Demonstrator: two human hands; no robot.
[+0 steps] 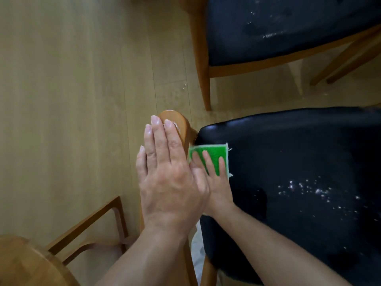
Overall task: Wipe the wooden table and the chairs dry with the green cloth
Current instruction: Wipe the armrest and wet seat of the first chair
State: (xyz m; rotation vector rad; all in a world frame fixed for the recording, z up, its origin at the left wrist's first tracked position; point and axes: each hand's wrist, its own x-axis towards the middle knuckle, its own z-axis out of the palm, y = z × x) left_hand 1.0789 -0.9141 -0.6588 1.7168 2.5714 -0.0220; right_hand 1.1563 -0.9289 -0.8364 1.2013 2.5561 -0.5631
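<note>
Your left hand [165, 172] flat on chair back [175, 120] mid-frame, fingers straight and together, your right hand [214, 182] pressing cloth [216, 154] onto wet seat [299, 162], fingers spread.

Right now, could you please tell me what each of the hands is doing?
Left hand: open, fingers straight, resting flat on the wooden chair back.
Right hand: open, fingers pressing the green cloth onto the black seat.

A home dining area: pale plank floor [82, 100], wooden chairs [288, 58] with dark padded seats
</note>
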